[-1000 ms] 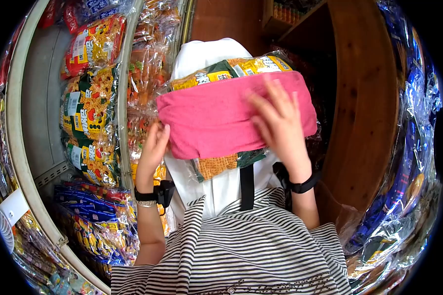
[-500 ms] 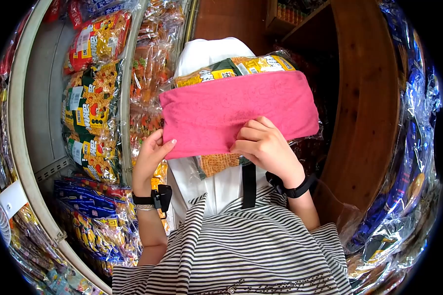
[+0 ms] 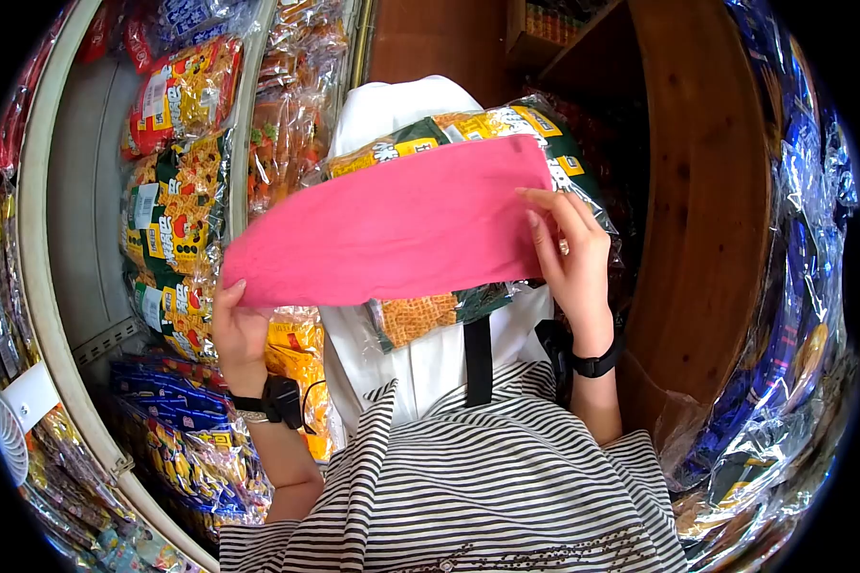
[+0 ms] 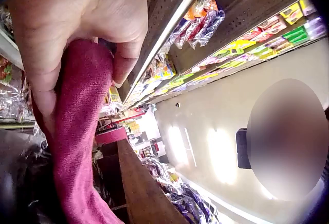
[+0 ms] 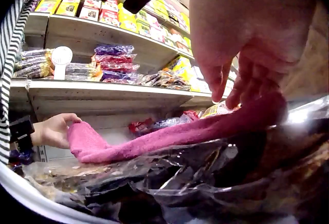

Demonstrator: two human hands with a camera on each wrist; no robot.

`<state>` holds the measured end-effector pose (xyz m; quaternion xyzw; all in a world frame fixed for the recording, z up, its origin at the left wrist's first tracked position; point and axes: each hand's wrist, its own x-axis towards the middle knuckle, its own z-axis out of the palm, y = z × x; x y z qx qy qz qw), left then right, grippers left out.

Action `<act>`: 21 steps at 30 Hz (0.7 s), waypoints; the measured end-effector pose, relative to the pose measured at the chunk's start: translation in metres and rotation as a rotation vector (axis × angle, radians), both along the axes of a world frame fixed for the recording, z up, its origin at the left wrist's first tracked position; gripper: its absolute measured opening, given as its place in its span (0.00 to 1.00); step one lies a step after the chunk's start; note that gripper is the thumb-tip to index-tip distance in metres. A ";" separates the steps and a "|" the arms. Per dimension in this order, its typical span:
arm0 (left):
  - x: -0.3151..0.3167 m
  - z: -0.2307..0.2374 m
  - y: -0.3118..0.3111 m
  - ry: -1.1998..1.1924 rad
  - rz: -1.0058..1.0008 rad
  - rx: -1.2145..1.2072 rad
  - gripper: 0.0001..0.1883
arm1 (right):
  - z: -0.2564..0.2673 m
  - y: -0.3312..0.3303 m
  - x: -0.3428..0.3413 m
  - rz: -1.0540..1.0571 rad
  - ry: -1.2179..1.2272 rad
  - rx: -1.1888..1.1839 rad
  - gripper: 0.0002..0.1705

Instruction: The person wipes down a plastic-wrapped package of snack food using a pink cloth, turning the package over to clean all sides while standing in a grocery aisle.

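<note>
A folded pink cloth [image 3: 401,224] lies slantwise over clear-wrapped snack packs [image 3: 416,320], which rest on a white surface between the shelves. At the cloth's left end, the left hand [image 3: 239,329] grips its lower corner; in the left wrist view the fingers and thumb of that hand [image 4: 85,23] are round the cloth [image 4: 79,111]. The right hand [image 3: 578,258] is at the cloth's right edge, thumb and fingers bent towards it. From the right wrist view, the fingertips of this hand [image 5: 247,59] meet the cloth [image 5: 154,139]; whether they pinch it is hard to tell.
Shelving with a pale metal edge [image 3: 29,248] stands on the left, holding wrapped snack packs [image 3: 177,224] and blue packs [image 3: 186,430]. A small white fan [image 3: 5,435] is at the far left. A brown wooden panel [image 3: 702,229] and blue wrapped goods [image 3: 793,248] stand on the right.
The left hand has moved left and down with the cloth's end, drawing the cloth leftward. The right hand has gone from the cloth's lower middle to its right edge, and more of the packs shows there.
</note>
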<state>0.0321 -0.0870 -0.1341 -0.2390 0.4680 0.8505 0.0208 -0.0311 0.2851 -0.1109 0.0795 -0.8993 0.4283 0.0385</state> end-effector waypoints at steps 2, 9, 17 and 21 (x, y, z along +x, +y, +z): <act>-0.005 0.007 0.001 0.028 -0.009 -0.050 0.31 | -0.003 0.003 -0.001 -0.058 -0.006 -0.042 0.12; -0.020 0.069 0.072 0.183 -0.406 -0.375 0.29 | 0.005 0.000 0.002 -0.094 -0.237 -0.319 0.13; -0.054 0.054 0.159 0.566 -1.148 -0.952 0.25 | -0.026 0.025 0.005 -0.239 -0.484 -0.813 0.27; -0.047 0.045 0.149 0.473 -1.023 -1.066 0.24 | -0.019 0.012 -0.004 -0.251 -0.475 -0.804 0.13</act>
